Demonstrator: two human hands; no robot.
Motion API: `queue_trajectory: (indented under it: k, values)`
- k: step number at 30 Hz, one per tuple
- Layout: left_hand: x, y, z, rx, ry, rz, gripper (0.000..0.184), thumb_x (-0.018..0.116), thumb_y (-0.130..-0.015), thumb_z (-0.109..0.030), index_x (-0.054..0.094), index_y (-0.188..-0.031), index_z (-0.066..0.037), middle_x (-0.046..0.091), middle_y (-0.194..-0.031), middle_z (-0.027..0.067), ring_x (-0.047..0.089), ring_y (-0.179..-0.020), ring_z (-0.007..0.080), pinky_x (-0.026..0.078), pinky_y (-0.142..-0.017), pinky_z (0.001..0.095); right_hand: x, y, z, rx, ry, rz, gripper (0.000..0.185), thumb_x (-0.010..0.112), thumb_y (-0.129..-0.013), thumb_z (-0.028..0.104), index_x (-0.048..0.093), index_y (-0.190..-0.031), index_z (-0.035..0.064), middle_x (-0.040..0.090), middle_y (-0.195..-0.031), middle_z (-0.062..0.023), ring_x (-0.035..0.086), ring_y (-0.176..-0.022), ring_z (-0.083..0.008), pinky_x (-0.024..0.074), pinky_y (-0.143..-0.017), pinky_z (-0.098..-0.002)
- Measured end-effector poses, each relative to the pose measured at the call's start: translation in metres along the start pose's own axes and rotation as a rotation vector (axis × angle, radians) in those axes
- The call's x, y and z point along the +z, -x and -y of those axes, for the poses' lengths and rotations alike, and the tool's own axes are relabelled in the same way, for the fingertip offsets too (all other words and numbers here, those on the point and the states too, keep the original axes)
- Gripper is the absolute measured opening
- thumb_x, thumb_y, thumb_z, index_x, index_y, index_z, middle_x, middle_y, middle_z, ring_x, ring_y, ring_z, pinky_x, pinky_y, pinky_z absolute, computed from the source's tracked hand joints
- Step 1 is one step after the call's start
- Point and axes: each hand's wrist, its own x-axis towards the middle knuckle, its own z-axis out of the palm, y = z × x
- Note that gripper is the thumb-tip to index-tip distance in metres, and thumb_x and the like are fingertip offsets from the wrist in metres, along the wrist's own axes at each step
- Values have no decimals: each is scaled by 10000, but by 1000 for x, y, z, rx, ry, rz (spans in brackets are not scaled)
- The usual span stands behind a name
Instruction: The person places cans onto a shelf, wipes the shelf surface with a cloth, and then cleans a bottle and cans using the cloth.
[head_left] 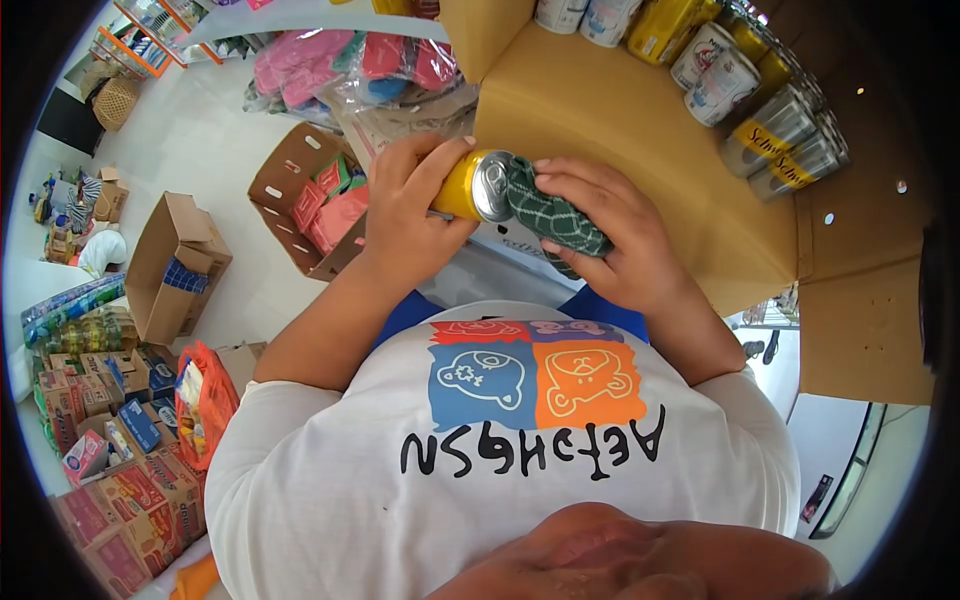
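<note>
My left hand (415, 205) is wrapped around a yellow drink can (458, 186), which is tilted so that its silver top with the pull tab faces right. In my right hand (625, 225) is a bunched dark green checked cloth (548, 208). The cloth touches the edge of the can's top. Both hands are in front of my chest, beside a large open cardboard box (640, 130). The part of the can under my left fingers is hidden.
Several cans stand at the box's far side, among them white cans (722, 88) and clear-and-yellow Schweppes-like cans (790, 165). A carton with red packets (328, 215) and an open carton (165, 285) are on the floor at left. Stacked boxes (130, 500) stand lower left.
</note>
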Motion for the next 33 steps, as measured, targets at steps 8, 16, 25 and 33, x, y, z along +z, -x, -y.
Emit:
queue_trajectory:
  k: [8, 16, 25, 33]
  values:
    - [-28, 7, -6, 69, -139, 300, 563, 769, -612, -145, 632, -1152, -67, 619, -1060, 143, 605, -968, 343, 479, -853, 420, 17, 6, 7, 72, 92, 66, 561, 740, -689, 24, 613, -1230, 100, 629, -1253, -71, 599, -1033, -311, 495, -883, -399]
    - [-33, 3, -16, -69, -59, 542, 573, 740, -599, -142, 615, -1151, -57, 635, -1010, 163, 617, -936, 365, 499, -832, 425, 14, 11, 5, -44, 99, 133, 582, 711, -613, -18, 633, -1172, 126, 639, -1229, -30, 581, -947, -274, 497, -815, -368]
    - [-27, 5, -17, -47, -11, 451, 565, 735, -602, -113, 624, -1154, -65, 636, -1001, 158, 622, -935, 361, 503, -828, 419, -16, 18, 4, 52, -53, 261, 496, 712, -664, -28, 646, -1137, 109, 663, -1160, -45, 588, -957, -286, 479, -866, -392]
    - [-17, 12, -29, 8, -64, 525, 549, 717, -605, -141, 629, -1144, -87, 635, -985, 120, 614, -903, 331, 493, -775, 431, -1, 24, 5, 109, -41, 66, 449, 698, -707, -28, 642, -1136, 94, 663, -1141, -78, 603, -1016, -307, 474, -909, -402]
